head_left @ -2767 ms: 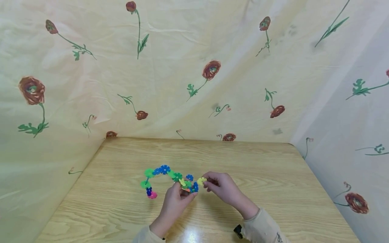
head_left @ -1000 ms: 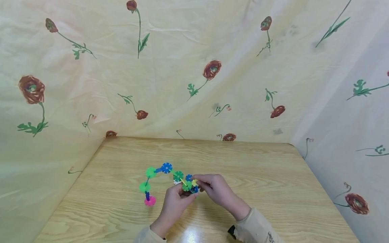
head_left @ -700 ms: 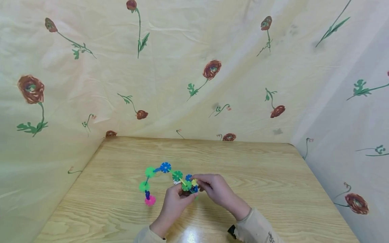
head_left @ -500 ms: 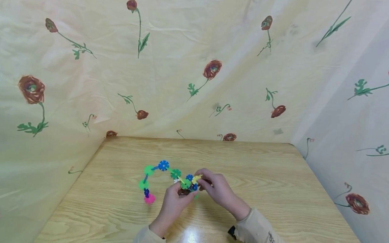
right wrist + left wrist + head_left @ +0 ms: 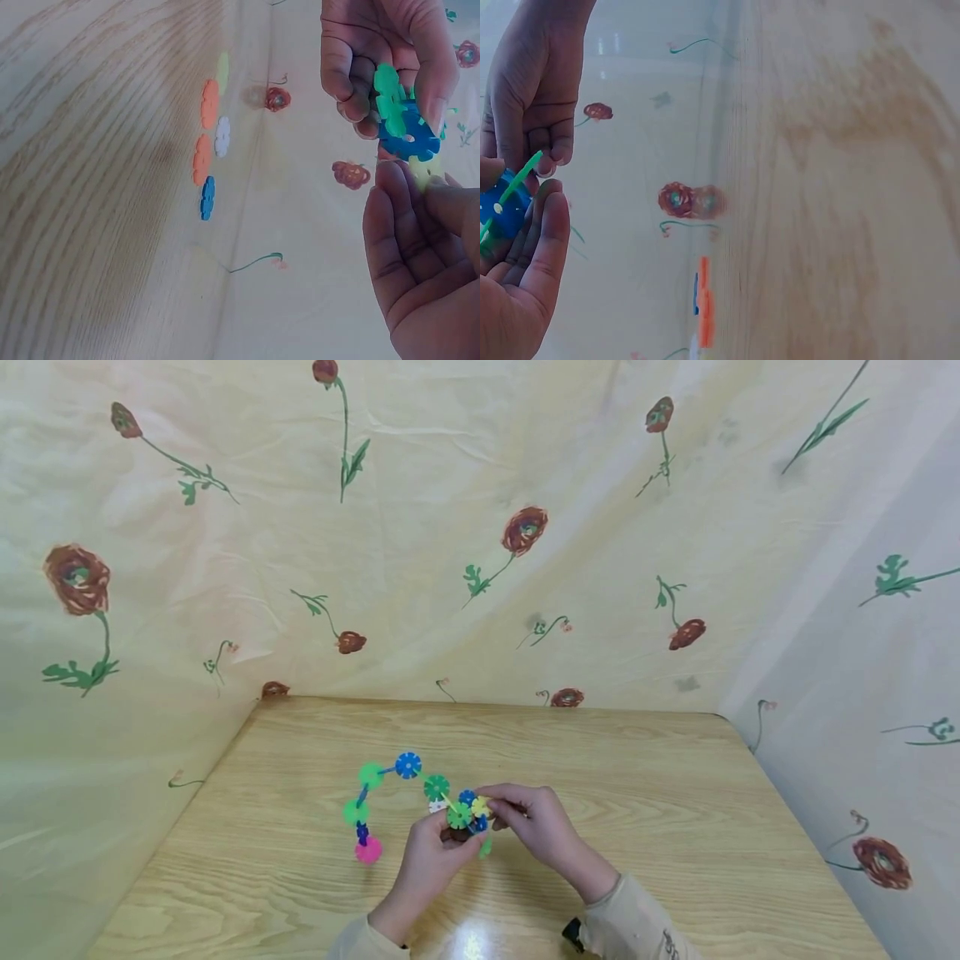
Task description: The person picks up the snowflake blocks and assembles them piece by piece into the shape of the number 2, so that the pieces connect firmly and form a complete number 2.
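Since a moment ago, the free end of the snowflake-disc chain (image 5: 408,793) arches higher, mid-frame over the wooden table (image 5: 675,827). Left hand (image 5: 435,853) pinches the cluster end, right hand (image 5: 534,822) pinches a yellow disc (image 5: 480,807) against it. Best bet, I reckon: line slot to slot, then push straight. Count: one chain, around ten discs showing, two hands. Floral cloth (image 5: 480,527) behind.
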The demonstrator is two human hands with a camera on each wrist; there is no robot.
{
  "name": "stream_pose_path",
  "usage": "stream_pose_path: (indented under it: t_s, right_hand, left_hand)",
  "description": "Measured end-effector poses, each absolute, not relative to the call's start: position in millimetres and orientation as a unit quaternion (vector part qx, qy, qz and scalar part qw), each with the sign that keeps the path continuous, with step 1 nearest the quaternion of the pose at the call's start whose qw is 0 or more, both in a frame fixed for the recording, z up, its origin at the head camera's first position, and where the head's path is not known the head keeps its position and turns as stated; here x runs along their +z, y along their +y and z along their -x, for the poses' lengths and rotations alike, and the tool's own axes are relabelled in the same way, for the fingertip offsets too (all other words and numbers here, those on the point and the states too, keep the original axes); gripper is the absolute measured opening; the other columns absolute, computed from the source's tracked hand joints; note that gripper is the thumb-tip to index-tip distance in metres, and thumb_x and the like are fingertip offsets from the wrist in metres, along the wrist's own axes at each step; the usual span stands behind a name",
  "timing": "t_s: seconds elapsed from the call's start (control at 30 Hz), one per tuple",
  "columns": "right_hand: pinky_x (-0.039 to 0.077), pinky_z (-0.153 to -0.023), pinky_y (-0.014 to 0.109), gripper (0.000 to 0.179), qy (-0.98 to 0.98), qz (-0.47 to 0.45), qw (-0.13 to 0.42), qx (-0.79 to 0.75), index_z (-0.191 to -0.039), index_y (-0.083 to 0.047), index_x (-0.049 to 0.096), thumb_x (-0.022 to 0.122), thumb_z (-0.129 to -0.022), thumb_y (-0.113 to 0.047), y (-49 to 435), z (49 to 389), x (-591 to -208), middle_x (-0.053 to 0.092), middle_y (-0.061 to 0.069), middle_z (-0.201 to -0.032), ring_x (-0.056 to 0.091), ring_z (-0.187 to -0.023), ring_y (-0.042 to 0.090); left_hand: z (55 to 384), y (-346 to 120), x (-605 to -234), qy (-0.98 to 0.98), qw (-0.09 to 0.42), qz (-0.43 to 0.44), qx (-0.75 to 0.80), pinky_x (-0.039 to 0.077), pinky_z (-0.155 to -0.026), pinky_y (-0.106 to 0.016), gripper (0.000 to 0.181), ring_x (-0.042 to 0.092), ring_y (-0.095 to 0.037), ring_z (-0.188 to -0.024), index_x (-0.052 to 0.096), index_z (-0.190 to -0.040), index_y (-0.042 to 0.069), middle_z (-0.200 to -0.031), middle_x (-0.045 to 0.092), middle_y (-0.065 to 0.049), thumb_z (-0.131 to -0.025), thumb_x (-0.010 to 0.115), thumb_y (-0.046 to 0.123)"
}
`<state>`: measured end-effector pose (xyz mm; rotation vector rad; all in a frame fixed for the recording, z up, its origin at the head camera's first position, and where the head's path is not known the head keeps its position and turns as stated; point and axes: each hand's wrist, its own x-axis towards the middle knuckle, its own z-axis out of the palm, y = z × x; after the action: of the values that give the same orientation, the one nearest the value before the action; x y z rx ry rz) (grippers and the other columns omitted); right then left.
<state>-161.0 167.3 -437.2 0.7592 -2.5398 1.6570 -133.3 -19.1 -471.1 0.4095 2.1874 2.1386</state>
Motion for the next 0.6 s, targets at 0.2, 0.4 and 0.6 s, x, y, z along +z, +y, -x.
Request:
stream_pose_path:
  t_s: [0.2, 0.4, 0.6]
  right_hand:
    - [0.058, -0.067, 0.031, 0.024, -0.805, -0.241, -0.005, 0.541, -0.114, 0.000, 0.069, 0.055, -0.096, 0.006, 167.4, 161.4, -437.4, 0.072, 0.014, -0.103, 0.069, -0.078, 0.015]
    - [0.058, -0.069, 0.028, 0.023, -0.798, -0.247, -0.001, 0.550, -0.116, -0.009, 0.070, 0.057, -0.098, -0.004, 167.6, 160.3, -440.5, 0.072, 0.007, -0.106, 0.069, -0.083, 0.014]
    - [0.059, -0.069, 0.030, 0.023, -0.796, -0.258, 0.008, 0.548, -0.117, -0.014, 0.069, 0.057, -0.098, -0.008, 167.9, 159.9, -444.3, 0.072, 0.003, -0.097, 0.070, -0.080, 0.014]
  left_hand:
    - [133.0, -18.7, -471.5, 0.710, 0.028, -0.131, 0.692, 0.057, -0.072, -0.025, 0.031, 0.066, -0.014, -0.085, 0.068, -0.110, -0.003, -0.102, 0.069, -0.013, -0.084, 0.077, 0.012]
    - [134.2, -18.9, -473.2, 0.702, 0.037, -0.123, 0.700, 0.056, -0.075, -0.025, 0.033, 0.066, -0.015, -0.089, 0.067, -0.113, -0.004, -0.106, 0.068, -0.014, -0.085, 0.077, 0.011]
    - [135.3, -19.8, -474.8, 0.704, 0.041, -0.108, 0.701, 0.056, -0.072, -0.023, 0.033, 0.063, -0.014, -0.086, 0.066, -0.112, -0.003, -0.104, 0.066, -0.013, -0.085, 0.077, 0.012]
